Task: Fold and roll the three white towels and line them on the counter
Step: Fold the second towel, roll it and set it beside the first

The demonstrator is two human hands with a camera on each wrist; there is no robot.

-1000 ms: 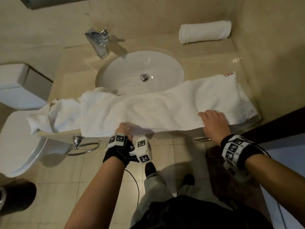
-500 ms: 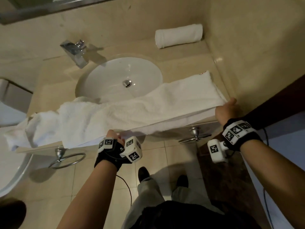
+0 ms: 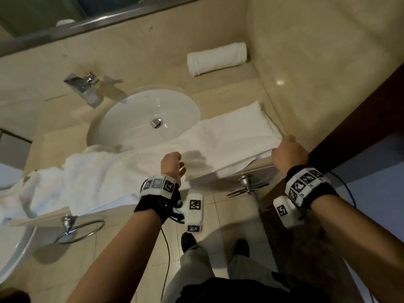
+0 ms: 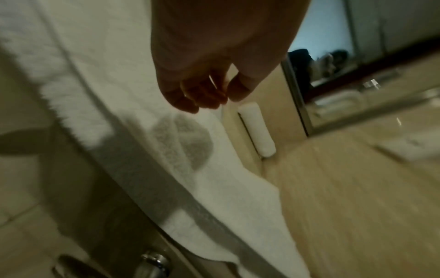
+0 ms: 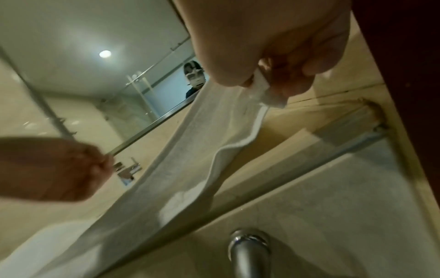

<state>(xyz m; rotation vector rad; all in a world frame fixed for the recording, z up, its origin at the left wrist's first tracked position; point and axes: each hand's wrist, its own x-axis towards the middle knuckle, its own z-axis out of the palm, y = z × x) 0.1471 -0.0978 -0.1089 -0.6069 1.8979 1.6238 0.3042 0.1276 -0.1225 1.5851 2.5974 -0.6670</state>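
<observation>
White towel lies stretched along the front of my worktop, from lower left toward the right wall, its near edge hanging over the rim. My right hand pinches its right corner beside the wall; my left hand hovers released over the middle. Behind sit the sink and tap; a rolled towel rests at upper right.
</observation>
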